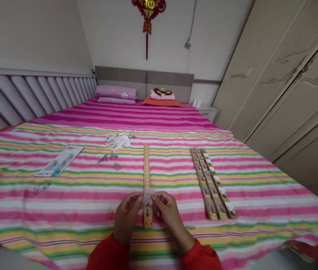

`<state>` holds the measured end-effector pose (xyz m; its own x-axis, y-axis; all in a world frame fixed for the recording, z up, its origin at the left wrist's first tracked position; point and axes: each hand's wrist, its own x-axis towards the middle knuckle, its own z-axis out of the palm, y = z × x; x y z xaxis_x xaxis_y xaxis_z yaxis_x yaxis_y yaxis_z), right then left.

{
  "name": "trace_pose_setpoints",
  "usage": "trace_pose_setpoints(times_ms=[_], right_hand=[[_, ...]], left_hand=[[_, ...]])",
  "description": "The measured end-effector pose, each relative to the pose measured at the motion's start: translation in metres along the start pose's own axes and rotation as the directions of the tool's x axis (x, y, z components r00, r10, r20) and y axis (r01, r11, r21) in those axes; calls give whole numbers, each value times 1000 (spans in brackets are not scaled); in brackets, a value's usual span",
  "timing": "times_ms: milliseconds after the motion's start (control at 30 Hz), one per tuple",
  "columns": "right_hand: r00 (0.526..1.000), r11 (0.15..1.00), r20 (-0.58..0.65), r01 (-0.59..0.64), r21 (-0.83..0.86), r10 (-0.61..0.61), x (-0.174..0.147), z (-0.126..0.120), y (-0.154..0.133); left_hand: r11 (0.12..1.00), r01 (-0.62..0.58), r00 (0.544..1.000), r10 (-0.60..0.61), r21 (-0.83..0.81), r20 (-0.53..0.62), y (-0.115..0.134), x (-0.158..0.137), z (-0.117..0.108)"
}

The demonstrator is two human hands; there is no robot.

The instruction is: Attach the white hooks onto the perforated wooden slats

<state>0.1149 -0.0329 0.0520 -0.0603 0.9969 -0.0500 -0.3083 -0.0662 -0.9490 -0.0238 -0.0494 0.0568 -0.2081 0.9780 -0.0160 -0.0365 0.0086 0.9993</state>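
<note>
A long tan strip with rows of holes lies lengthwise in front of me on the striped cover. Over its near part is a small clear plastic packet, with small metal pieces showing at and just below it. My left hand pinches the packet's left edge between thumb and fingers. From the other side, my right hand pinches its right edge. Exactly how the packet sits against the strip is too small to tell. Further off to the left lie several similar small clear packets.
Three filled strips lie side by side on the right, one bearing white round pieces. Left are a white card with metal parts, wire loops and a pile of clear and white packaging. Pillows stand by the headboard.
</note>
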Motion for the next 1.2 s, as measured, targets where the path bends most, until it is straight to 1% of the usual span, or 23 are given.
trace_pose_setpoints(times_ms=[67,167,267,400,500,633,767,967,1200], right_hand=[[1000,1000,-11,-2,-8,2,4,-1,-1],[999,1000,-32,1,-13,-2,13,-1,-3],[999,999,-42,15,-29,-16,24,0,-5],[996,994,-64,52,-91,-58,39,-1,-2],[994,993,-89,61,-106,-70,48,-2,6],[993,994,-114,12,-107,-24,53,-2,18],[991,991,-131,-17,-131,0,53,-3,25],[989,991,-145,-23,-133,3,54,-2,28],[988,989,-153,-2,-149,-21,55,-3,34]], left_hand=[[998,57,998,-56,-37,34,2,8,1],[995,96,993,-92,-41,76,5,22,3],[997,73,994,-73,-7,80,7,35,5],[999,24,997,-25,21,68,4,50,9],[999,35,997,-37,29,61,-4,57,10],[996,69,996,-72,52,61,-18,62,9],[992,53,997,-58,119,44,-25,64,10],[986,30,998,-40,162,54,-31,66,11],[983,16,1000,-21,185,21,-33,65,12]])
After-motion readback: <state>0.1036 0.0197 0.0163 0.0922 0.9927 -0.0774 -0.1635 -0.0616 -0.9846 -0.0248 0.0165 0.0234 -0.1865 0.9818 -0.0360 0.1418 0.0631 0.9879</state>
